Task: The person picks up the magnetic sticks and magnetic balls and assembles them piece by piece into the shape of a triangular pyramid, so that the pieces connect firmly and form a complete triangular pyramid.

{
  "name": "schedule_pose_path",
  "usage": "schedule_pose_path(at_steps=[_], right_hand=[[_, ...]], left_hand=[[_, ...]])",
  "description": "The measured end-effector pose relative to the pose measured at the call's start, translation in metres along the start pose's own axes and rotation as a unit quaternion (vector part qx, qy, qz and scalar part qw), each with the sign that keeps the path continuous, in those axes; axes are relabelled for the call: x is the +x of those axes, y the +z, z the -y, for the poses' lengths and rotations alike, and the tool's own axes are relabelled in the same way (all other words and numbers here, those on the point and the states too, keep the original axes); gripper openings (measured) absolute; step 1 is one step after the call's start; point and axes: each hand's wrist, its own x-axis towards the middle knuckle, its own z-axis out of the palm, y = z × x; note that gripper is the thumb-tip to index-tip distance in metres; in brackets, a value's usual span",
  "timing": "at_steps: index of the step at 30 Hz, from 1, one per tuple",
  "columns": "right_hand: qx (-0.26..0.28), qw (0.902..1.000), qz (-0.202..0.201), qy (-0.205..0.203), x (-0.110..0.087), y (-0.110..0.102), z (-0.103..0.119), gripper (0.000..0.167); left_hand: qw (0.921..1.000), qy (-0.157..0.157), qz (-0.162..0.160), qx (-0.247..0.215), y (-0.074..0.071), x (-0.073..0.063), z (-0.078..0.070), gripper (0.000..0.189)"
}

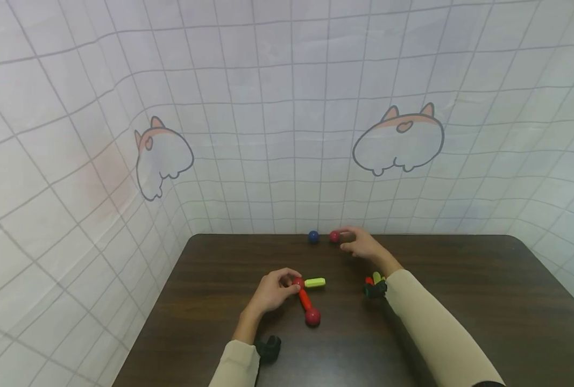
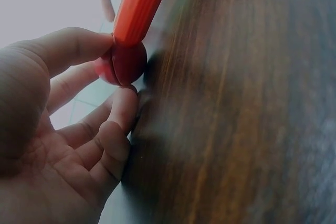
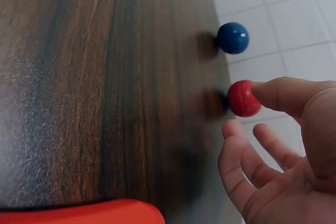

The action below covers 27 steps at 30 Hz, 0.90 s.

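My left hand (image 1: 273, 290) pinches a red ball (image 2: 129, 64) between thumb and fingers. An orange-red rod (image 1: 305, 300) joins that ball to a second red ball (image 1: 313, 316) nearer the front. Beside the pinched ball lies a yellow-green rod (image 1: 314, 282), its end meeting the ball or close to it. At the table's back edge, my right hand (image 1: 361, 244) reaches with loosely bent fingers to a loose red ball (image 3: 244, 98). A fingertip appears to touch that ball; the fingers are not closed round it. Left of it sits a blue ball (image 3: 233, 38).
More rods, an orange-red one (image 1: 369, 280) and a yellow-green one (image 1: 377, 277), lie under the right forearm, partly hidden by the wrist camera. The dark wooden table (image 1: 461, 290) backs onto a white gridded wall covering (image 1: 267, 107).
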Motion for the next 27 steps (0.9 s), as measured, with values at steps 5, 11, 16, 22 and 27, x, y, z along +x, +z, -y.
schedule_pose_path(at_steps=[5, 11, 16, 22, 27], right_hand=[[-0.017, 0.9997, 0.007, -0.016, 0.009, 0.004, -0.002, 0.056], [-0.04, 0.9991, 0.01, -0.009, 0.015, 0.007, -0.003, 0.055], [-0.04, 0.9989, 0.014, -0.023, 0.016, 0.009, 0.001, 0.045], [-0.041, 0.999, 0.009, -0.013, 0.013, 0.011, 0.005, 0.036], [-0.032, 0.9991, 0.026, -0.008, 0.011, 0.012, 0.002, 0.034]], left_hand=[[1.0, 0.0, 0.0, 0.0, 0.0, -0.001, 0.001, 0.023], [1.0, -0.002, 0.004, 0.002, -0.001, -0.002, 0.0, 0.023], [1.0, -0.002, 0.003, 0.001, -0.001, -0.002, 0.0, 0.023], [1.0, -0.006, 0.004, 0.002, -0.001, -0.001, 0.0, 0.024], [1.0, -0.007, 0.003, -0.004, -0.001, -0.001, 0.0, 0.023]])
